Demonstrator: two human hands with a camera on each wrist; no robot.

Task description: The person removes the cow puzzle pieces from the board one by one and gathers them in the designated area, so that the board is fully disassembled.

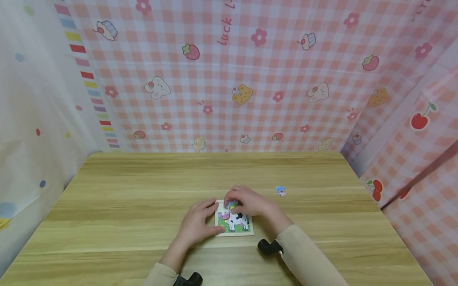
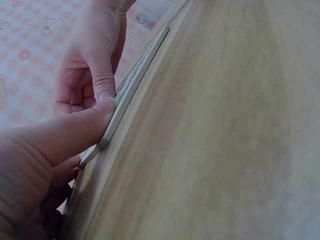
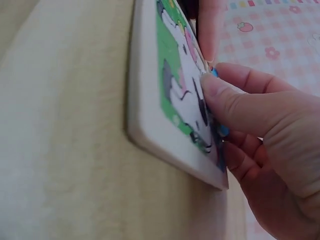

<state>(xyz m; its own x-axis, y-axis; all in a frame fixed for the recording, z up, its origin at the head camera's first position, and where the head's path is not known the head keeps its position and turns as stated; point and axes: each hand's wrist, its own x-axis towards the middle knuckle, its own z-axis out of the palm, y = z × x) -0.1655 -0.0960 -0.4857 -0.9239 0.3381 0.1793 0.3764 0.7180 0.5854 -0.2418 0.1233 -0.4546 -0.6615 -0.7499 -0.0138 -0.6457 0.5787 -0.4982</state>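
Observation:
A square wooden puzzle board [image 1: 234,234] with a cow picture lies flat on the table. The left hand [image 1: 196,224] grips its left side, the thumb at the lower left corner and fingers at the upper left; the left wrist view shows that thumb [image 2: 82,127] on the board's edge [image 2: 122,107]. Over the board's upper part, the right hand [image 1: 252,201] pinches a piece with blue edges [image 3: 223,131], its thumb [image 3: 220,95] above the cow picture. Fingers hide most of this piece and some of the board's top.
A small loose blue puzzle piece [image 1: 280,191] lies on the wooden table [image 1: 143,190], behind and right of the board. Patterned cloth [image 1: 214,79] hangs behind the table and at both sides. Black wrist devices [image 1: 269,247] sit near both sleeves.

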